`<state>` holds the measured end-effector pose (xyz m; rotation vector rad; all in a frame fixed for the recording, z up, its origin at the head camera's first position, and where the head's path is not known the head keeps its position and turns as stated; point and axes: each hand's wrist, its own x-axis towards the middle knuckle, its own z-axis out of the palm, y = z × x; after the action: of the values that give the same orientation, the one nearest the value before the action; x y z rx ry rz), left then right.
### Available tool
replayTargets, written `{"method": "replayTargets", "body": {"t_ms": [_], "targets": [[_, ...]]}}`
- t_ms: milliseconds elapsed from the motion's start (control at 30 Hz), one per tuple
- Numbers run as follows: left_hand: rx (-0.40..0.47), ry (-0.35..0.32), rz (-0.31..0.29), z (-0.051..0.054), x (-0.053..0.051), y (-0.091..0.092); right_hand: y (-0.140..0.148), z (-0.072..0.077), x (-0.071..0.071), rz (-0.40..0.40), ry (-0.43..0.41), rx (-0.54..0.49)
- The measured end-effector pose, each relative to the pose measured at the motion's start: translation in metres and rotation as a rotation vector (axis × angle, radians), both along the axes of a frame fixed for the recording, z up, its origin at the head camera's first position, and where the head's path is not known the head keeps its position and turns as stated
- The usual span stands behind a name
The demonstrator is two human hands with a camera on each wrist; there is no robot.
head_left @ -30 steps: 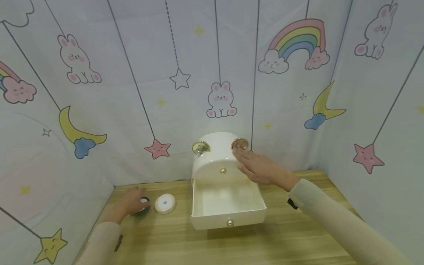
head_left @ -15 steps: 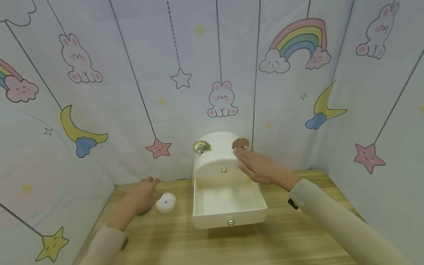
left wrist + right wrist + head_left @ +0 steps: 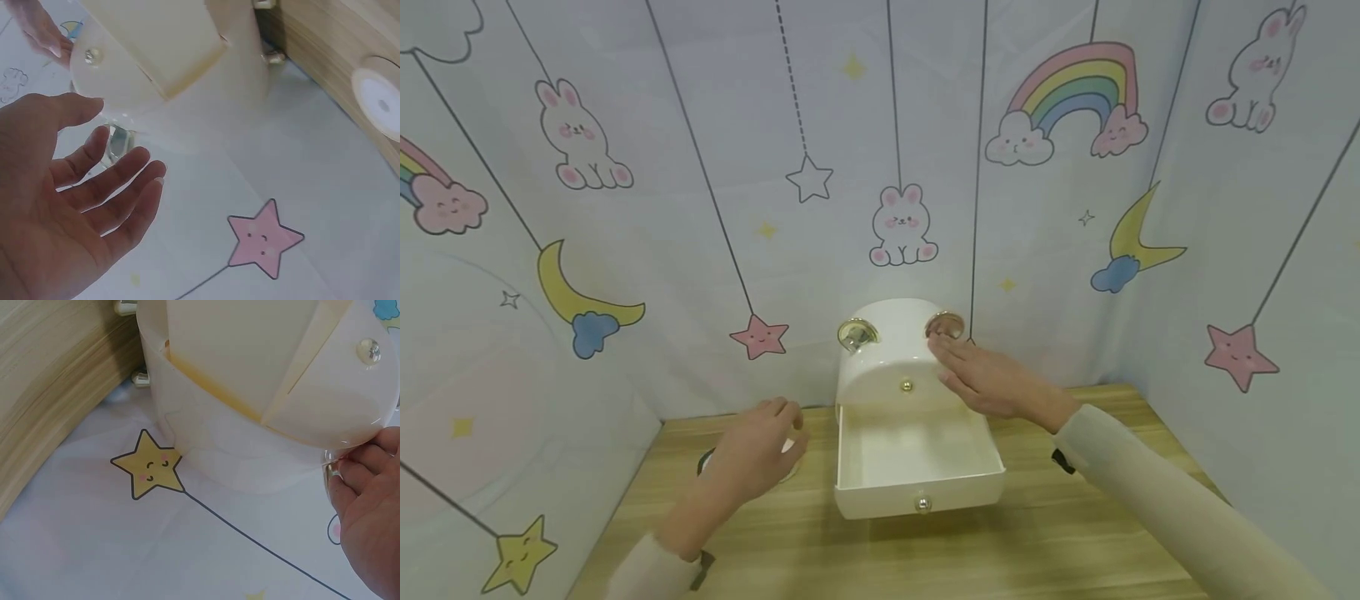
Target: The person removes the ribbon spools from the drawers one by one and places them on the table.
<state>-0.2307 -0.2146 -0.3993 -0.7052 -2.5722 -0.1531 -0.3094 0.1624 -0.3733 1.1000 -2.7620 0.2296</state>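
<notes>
A: Where's the box [image 3: 883, 367] sitting?
B: On the tabletop [image 3: 1045, 533]. Right hand [image 3: 988, 382] is touching it, fingers straight; left hand [image 3: 748, 450] is hovering near a spool [image 3: 372, 94], empty, fingers loosely bent.
A: Handling?
B: Seeming light, stiff, slick; I'm favouring the drawer knob [image 3: 922, 503].

Head view high, facing forward-down; wrist views nearer, steeply tilted, both sharing white box [image 3: 880, 383]

Through the cameras I am seeing a wood-grained table [image 3: 1022, 533] bearing a white drawer box [image 3: 876, 385], while a pale spool [image 3: 375, 115] and a partly hidden dark-rimmed spool [image 3: 704, 461] are lying beside it.
</notes>
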Motion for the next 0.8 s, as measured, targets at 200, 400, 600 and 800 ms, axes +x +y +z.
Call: {"method": "replayTargets", "body": {"t_ms": [200,400,600,800], "targets": [[-0.009,0.154,-0.11,0.003,0.02,0.026,0.0,0.001,0.001,0.002,-0.013,-0.009],[0.014,0.223,-0.207,0.004,0.038,0.046,0.0,0.001,0.002,-0.004,-0.008,0.0],[-0.015,0.312,-0.28,0.001,0.052,0.063,-0.001,0.003,0.003,-0.004,-0.003,-0.004],[-0.096,0.376,-0.323,-0.005,0.064,0.077,-0.002,0.001,0.001,-0.004,0.017,-0.004]]}}
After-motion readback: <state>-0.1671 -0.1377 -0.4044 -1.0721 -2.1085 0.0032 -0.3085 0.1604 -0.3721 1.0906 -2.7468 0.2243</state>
